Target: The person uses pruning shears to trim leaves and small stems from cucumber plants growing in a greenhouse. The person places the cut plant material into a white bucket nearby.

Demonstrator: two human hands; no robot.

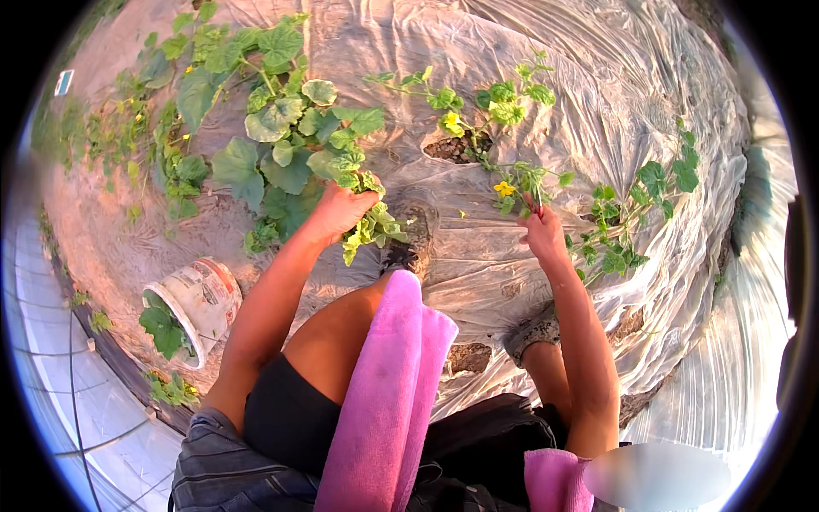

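My left hand (345, 212) is closed around a bunch of leafy vine shoots (373, 232) that hang below the fist. Larger broad-leaved vines (291, 169) lie just beyond it. In my right hand (544, 233) is a small cutting tool with red on it (533, 203), mostly hidden by the fingers. Its tip meets the stems of a vine (528, 179) beside a yellow flower (504, 189); whether the blades are closed on a stem I cannot tell. This vine trails from a soil hole (457, 148) in the plastic mulch film (473, 256).
A white bucket (211, 291) lies on its side at the left with leaves inside. Another vine (624, 224) spreads at the right. My patterned shoes (413, 233) rest on the film. A pink towel (384, 390) hangs down between my arms. Clear sheeting (710, 358) borders the right side.
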